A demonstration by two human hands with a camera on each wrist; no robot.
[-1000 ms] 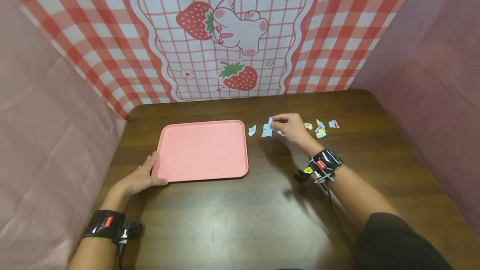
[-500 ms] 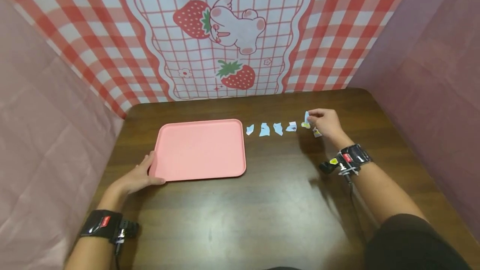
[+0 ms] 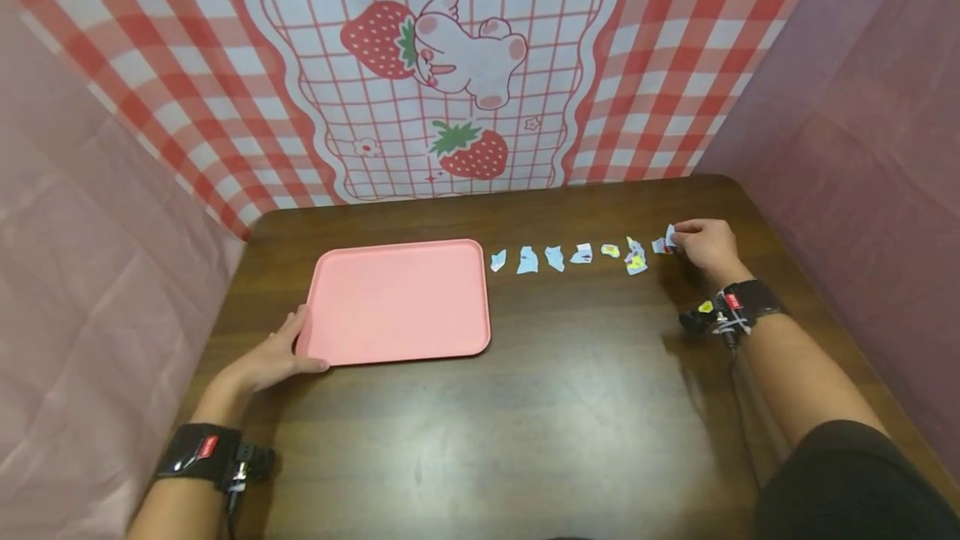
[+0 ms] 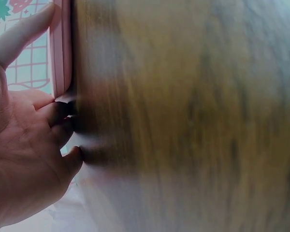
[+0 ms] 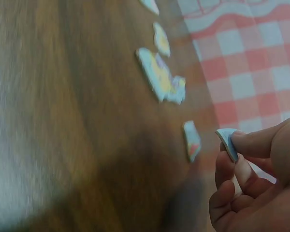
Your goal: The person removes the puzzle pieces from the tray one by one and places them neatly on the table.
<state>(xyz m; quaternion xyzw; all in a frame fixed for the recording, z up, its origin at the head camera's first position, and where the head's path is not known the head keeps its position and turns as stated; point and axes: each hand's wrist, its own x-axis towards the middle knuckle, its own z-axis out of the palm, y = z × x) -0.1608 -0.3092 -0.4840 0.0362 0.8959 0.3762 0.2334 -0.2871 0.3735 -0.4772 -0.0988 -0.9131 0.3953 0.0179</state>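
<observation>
In the head view my right hand [image 3: 703, 247] pinches a small, irregular light blue piece [image 5: 227, 141] between thumb and fingertips, raised over the table. Just below and left of it lies another piece, light blue with red [image 3: 660, 246]. My left hand [image 3: 273, 354] holds the near left corner of a flat pink tray [image 3: 397, 302], its thumb at the front rim and its fingers along the left side. In the left wrist view the thumb lies against the tray's rim [image 4: 61, 53], and the lower fingers are curled; their tips are partly hidden.
A row of irregular flat pieces runs right from the tray: pale blue ones [image 3: 527, 260], a small yellow one [image 3: 610, 250] and a larger yellow and purple one [image 3: 636, 258]. A checked strawberry cloth [image 3: 465, 65] hangs behind the wooden table [image 3: 450, 457].
My right hand has moved right along the row with the light blue piece, from above the pale blue pieces to the row's far right end. The left hand stays at the tray's corner.
</observation>
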